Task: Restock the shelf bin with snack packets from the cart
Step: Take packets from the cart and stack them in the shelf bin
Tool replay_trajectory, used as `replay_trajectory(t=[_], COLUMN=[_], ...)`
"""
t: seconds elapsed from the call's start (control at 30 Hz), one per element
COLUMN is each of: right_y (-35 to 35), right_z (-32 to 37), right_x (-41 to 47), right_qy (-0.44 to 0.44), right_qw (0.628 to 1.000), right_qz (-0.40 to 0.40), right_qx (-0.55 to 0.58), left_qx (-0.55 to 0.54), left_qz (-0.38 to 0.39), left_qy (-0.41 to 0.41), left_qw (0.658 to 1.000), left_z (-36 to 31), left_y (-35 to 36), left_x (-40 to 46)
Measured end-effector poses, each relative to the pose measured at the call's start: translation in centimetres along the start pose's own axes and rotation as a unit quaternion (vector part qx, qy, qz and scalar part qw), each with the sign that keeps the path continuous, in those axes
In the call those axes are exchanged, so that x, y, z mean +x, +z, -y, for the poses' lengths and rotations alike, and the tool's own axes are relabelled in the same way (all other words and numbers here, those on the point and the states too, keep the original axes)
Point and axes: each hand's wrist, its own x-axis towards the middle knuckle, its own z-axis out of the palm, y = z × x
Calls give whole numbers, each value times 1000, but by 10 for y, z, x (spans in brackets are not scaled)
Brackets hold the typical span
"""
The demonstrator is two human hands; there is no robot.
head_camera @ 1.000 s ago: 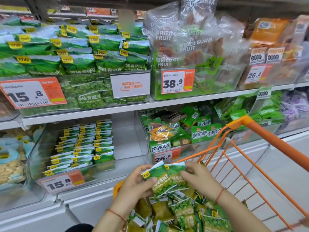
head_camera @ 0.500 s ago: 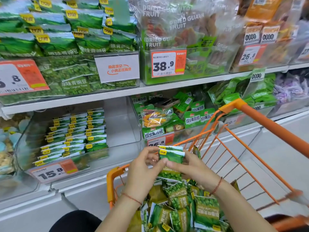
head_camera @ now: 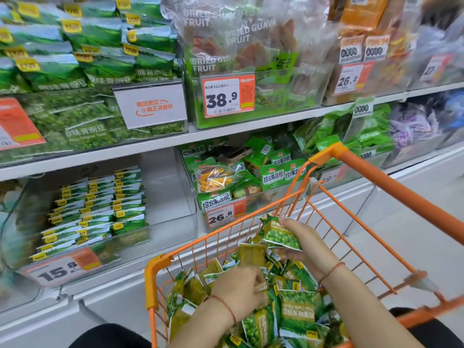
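An orange wire cart (head_camera: 296, 197) stands in front of me, heaped with small green and olive snack packets (head_camera: 296, 312). My right hand (head_camera: 305, 243) grips a small stack of green pea packets (head_camera: 278, 234) above the heap. My left hand (head_camera: 239, 290) is down in the heap with its fingers curled among the packets; what they grasp is hidden. On the lower shelf at the left, a clear bin (head_camera: 170, 197) holds rows of the same green packets (head_camera: 100, 209) on its left side, with bare room on its right side.
A 15.8 price tag (head_camera: 62, 270) hangs on the bin's front. To its right sits a bin of mixed vegetable crisps (head_camera: 241, 182) tagged 26.8. The upper shelf carries large green pea bags (head_camera: 95, 61) and dried guava bags (head_camera: 241, 46). The cart handle (head_camera: 401, 192) crosses at the right.
Both hands held the green stack together before. Now my left hand has let go and dropped into the cart's heap, while my right hand keeps the stack and has shifted right.
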Motion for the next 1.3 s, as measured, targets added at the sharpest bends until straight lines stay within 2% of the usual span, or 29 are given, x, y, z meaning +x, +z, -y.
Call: replay_trajectory(t=[0.07,0.13,0.2,0.3,0.37,0.43,0.47,0.53,0.63,0.73,0.87,1.0,1.13,1.2,1.3], right_y=[-1,-3,-4,-4,-4,-3,-2,1,6,10,14,30,49,61,77], right_z=[-1,-5,-9,-12,-14,-14,-15,-16,-14,-5,0,6,15,17,20], right_x=[2,6,6,9,10,10,9,7,3,-8,-16,-17,-19,-24,-28], right_qy=[10,25,31,32,31,32,31,26,10,-18,-47,-48,-48,-45,-82], right_qw=[1000,999,999,999,997,995,995,997,999,999,997,993,974,967,966], right_qz=[4,11,16,9,8,25,36,47,47,36,40,68,149,184,183], right_qx=[18,28,28,40,70,89,88,57,6,-31,-56,-89,-164,-173,-161], left_qx=[23,37,-22,-125,-122,-152,-202,-358,-587,-644,-628,-628,-627,-637,-656], left_qz=[53,76,75,-39,-119,-159,-168,-168,-123,-99,-110,-128,-131,-135,-148], left_qy=[-8,-7,-26,-99,-142,-164,-162,-142,-125,-106,-127,-143,-122,-110,-100], left_qw=[998,996,997,986,975,962,951,907,791,751,760,754,758,751,734], left_z=[-4,-6,-1,15,30,44,49,52,37,30,32,38,40,42,43], left_y=[0,1,1,-19,-36,-46,-50,-55,-66,-67,-59,-58,-65,-66,-70], left_x=[4,7,8,1,-6,-9,-10,-8,-7,-1,4,1,-11,-15,-23])
